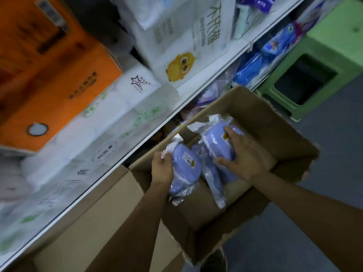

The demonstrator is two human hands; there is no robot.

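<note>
A dark shoe [215, 260] is seen nearest, on the grey floor [324, 163], just below an open cardboard box [265, 118]. Two bare forearms are stretched into that box from the lower edge.

The left hand [162, 169] is closed on a lilac pack [186, 165] sealed in clear plastic. Its fingers [167, 159] are curled round the pack's left edge and pressed together on the wrapper. The pack is held tilted, with a small yellow label facing up.

To the right of those fingers, the right hand [248, 158] is laid over a second lilac pack [214, 136], which is gripped from above. Here the fingers [229, 132] are spread along the pack's top, and the thumb is set against its near side. Both packs are inside the box, close beside each other; whether they touch cannot be told. Beneath the right hand's fingers, a third wrapped pack [216, 189] is lying lower in the box.

Left of the left hand's fingers, a closed carton [98, 222] is stood against the open box.

Beyond the fingers, a white shelf edge [137, 138] is seen running slantwise. Past it are stacked white packs of paper rolls [98, 134], an orange carton [49, 75] and a white pack printed with a yellow owl [182, 46].

Far to the right of the fingers, a green plastic stool [324, 61] is stood on the floor. Blue packets [265, 61] are stored on the lower shelf beside it.
</note>
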